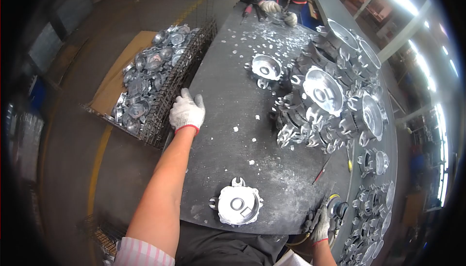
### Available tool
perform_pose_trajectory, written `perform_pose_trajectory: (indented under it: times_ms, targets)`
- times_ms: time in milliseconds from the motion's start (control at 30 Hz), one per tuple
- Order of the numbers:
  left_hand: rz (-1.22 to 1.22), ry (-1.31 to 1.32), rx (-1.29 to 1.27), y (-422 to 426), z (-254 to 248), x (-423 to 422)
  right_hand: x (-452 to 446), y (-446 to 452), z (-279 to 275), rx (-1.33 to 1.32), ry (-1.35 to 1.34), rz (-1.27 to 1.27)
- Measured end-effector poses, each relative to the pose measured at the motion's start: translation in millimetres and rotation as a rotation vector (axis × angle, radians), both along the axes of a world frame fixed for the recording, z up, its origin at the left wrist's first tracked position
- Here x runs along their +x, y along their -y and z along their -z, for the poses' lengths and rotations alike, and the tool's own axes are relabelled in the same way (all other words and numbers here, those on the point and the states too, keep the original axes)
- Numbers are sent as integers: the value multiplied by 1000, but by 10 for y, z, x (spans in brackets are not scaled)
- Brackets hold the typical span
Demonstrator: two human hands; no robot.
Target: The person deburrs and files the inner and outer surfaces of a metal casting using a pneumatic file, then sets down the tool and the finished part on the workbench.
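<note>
Sander (337, 207) at right hand (320, 228), grip unclear; left hand (188, 112) spread at table (228, 135) edge; stacked castings (323, 92) beyond

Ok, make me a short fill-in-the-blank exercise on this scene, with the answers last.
1. The glove on the left hand has a ____ edge at the wrist.
2. From the wearer's view, the wire basket stands to the ____ of the table.
3. The lone metal part near the table's front edge lies with its hollow side facing ____.

Missing words: red; left; up.
</note>
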State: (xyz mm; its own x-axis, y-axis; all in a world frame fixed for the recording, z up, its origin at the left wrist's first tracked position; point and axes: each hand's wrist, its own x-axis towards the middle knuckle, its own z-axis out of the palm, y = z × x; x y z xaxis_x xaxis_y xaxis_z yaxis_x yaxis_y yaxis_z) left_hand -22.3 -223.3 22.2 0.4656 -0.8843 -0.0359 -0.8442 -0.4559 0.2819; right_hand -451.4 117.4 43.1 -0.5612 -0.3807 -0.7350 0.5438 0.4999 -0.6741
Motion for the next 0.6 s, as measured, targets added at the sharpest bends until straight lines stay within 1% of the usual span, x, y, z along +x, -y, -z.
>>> perform_pose_trajectory:
  times_ms: [67, 200, 233, 300, 333, 433, 467, 600]
  targets:
    - [-5, -8, 3, 21, -32, 20, -45, -42, 74, -17, 22, 25]
    - [2, -42, -59, 4, 64, 12, -172, -73, 239, -59, 29, 36]
    - [3, -57, -69, 7, 46, 12, -145, -31, 240, -64, 18, 3]
    - [-5, -68, -39, -1, -13, 3, -62, 6, 110, -74, -17, -58]
    - [-7, -70, -35, 2, -12, 2, 2, 35, 30, -67, -27, -48]
    - [-9, -60, -5, -19, -66, -17, -39, 20, 143, -66, 1, 11]
    - [0, -59, -24, -26, -51, -11, -53, 1, 90, -11, 11, -42]
    - [1, -52, -38, -50, -90, -15, 31, 21, -16, -36, -39, -78]
